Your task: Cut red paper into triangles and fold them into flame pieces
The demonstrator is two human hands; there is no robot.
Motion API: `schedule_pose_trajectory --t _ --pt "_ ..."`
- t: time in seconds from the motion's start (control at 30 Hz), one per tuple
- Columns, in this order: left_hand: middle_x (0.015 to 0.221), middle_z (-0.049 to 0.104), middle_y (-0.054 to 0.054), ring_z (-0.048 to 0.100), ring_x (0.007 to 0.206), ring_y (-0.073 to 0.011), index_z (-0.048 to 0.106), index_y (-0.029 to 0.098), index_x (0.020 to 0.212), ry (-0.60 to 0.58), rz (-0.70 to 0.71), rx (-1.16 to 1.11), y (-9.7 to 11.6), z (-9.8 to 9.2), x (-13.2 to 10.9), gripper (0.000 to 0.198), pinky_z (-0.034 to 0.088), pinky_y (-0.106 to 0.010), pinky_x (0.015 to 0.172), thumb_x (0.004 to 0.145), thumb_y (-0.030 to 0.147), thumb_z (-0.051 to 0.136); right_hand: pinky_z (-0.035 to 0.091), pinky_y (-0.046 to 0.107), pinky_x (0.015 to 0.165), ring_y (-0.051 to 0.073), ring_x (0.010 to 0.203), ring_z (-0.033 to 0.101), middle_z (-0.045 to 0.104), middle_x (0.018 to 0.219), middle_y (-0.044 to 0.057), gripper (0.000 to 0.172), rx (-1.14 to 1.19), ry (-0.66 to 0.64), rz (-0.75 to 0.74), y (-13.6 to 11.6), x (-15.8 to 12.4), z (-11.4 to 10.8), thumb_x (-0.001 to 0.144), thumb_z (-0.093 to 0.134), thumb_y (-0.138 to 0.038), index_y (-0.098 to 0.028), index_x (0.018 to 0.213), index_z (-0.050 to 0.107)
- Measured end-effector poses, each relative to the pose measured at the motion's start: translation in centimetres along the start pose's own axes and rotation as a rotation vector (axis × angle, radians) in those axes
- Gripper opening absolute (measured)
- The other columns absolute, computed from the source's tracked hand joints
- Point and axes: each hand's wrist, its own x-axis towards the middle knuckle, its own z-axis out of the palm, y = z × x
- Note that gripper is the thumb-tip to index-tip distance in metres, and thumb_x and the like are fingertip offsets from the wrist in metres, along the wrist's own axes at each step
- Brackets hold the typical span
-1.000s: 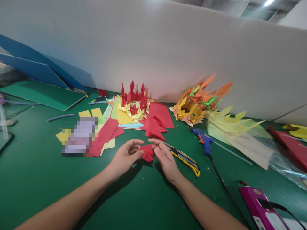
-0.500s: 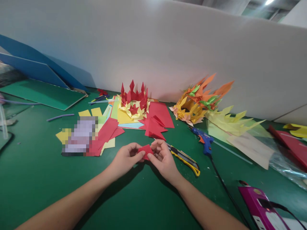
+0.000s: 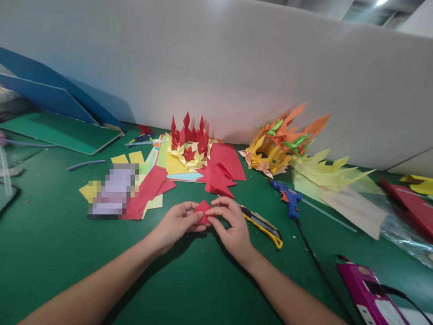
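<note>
A small folded piece of red paper (image 3: pixel 204 208) is held above the green table between both hands. My left hand (image 3: pixel 179 222) pinches its left side, thumb on top. The thumb and fingertips of my right hand (image 3: pixel 232 223) close on its right edge. Just behind lie folded red paper pieces (image 3: pixel 218 178). A yellow-handled cutter (image 3: pixel 262 224) rests right of my right hand. Red and pale yellow paper squares (image 3: pixel 150 187) are spread to the left, beside a pixelated object (image 3: pixel 115 189). Farther back stands a red and yellow paper crown (image 3: pixel 189 146).
An orange and yellow paper crown (image 3: pixel 274 151) and a blue glue gun (image 3: pixel 287 198) are at the right, its cable running to a magenta power strip (image 3: pixel 375 293). Yellow spiked paper (image 3: pixel 328 171) lies beyond. Blue and green boards (image 3: pixel 64 131) lean at the left.
The red paper has turned so a corner points away from me. My right hand's fingers have shifted onto its right edge. My left hand has barely moved.
</note>
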Motion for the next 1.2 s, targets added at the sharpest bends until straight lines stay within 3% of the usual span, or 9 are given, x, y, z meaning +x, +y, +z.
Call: schedule_pose_trajectory --t 0.2,0.5,1.2 --pt "0.066 0.066 0.000 0.063 0.061 -0.0095 0.062 0.012 0.070 0.010 0.013 0.035 0.1 -0.2 0.0 0.024 0.052 -0.023 0.068 0.060 0.027 0.078 0.043 0.038 0.079 0.020 0.090 0.052 0.057 0.096 0.004 0.016 -0.169 0.007 -0.122 0.2 -0.2 -0.2 0.081 0.059 -0.017 -0.029 0.080 0.070" --pt "0.066 0.066 -0.002 0.062 0.059 -0.0102 0.063 0.012 0.067 0.066 -0.035 0.060 0.1 -0.3 0.1 0.019 0.054 -0.026 0.069 0.064 0.027 0.074 0.041 0.040 0.082 0.021 0.089 0.052 0.059 0.094 0.004 0.010 -0.240 -0.046 -0.137 0.3 -0.1 -0.5 0.080 0.064 -0.021 -0.028 0.082 0.070" --pt "0.065 0.062 0.002 0.060 0.061 -0.0080 0.059 0.013 0.068 -0.054 0.042 0.024 -0.8 0.3 0.1 0.035 0.052 -0.023 0.069 0.056 0.039 0.079 0.041 0.034 0.076 0.019 0.082 0.054 0.055 0.083 0.003 0.009 -0.012 0.021 0.041 0.5 -0.3 0.7 0.076 0.052 -0.015 -0.022 0.071 0.047"
